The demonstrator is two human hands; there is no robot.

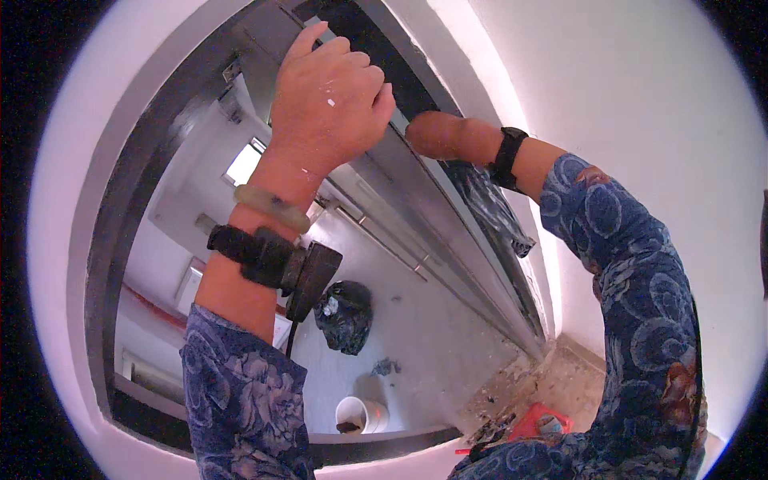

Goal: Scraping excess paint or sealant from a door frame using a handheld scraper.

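Note:
My left hand (333, 99) is raised before the upper edge of a grey metal door (414, 180), back of the hand toward me. Its fingers curl away out of sight, so what they grip is hidden. White specks cling to the skin. A bangle (273, 207) and a black strapped device (276, 258) circle that wrist. My right hand (450, 138) reaches to the dark door frame (366, 30), its fingers hidden beyond the fist. Crumpled black plastic (489, 204) hangs right below it, along the gap beside the door; whether I hold it cannot be seen.
Through the doorway, a black plastic bag (345, 318) and a white bucket (360, 414) with something dark inside stand on the grey floor. A metal bar handle (381, 243) runs along the door. Debris and a red item (540, 420) lie on the floor at lower right, beside the white wall (630, 90).

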